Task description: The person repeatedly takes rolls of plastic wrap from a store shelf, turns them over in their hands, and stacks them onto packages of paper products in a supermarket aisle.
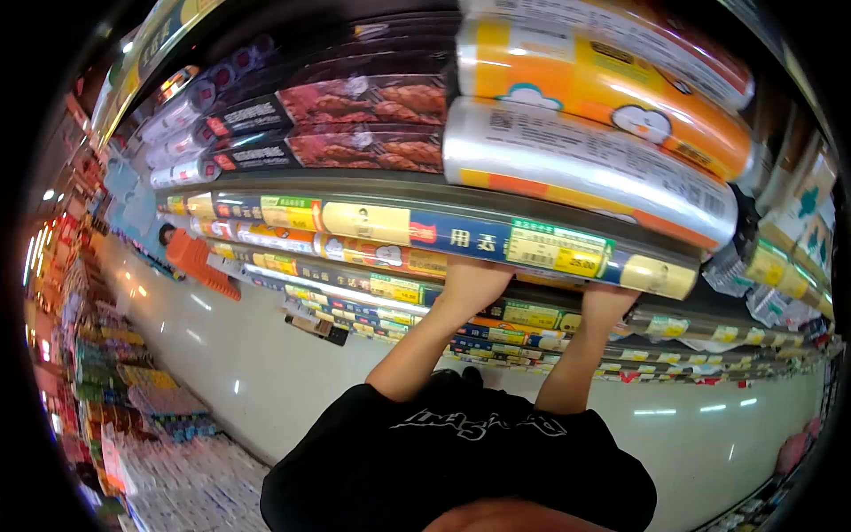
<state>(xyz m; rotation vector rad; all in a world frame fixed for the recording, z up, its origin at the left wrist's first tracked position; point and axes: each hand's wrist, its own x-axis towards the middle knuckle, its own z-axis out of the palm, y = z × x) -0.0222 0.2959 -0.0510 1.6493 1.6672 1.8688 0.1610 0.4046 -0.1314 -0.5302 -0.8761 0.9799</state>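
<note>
Both forearms reach in under the front edge of a store shelf (452, 232). Of my left hand (476, 277) only the wrist and heel show, and the shelf edge covers its fingers. My right hand (610, 300) is likewise hidden beyond the wrist, a little further right. What either hand touches cannot be seen. Right above them on the shelf lie a silver wrapped roll (585, 164) and an orange roll with penguin pictures (612, 97). Dark boxes with food pictures (368, 146) are stacked to the left of the rolls.
Lower shelves with price tags (399, 288) run below the hands. An orange basket (199, 259) stands at the left along the aisle. Stacked goods (168, 470) line the lower left. White packets (780, 293) hang at the right.
</note>
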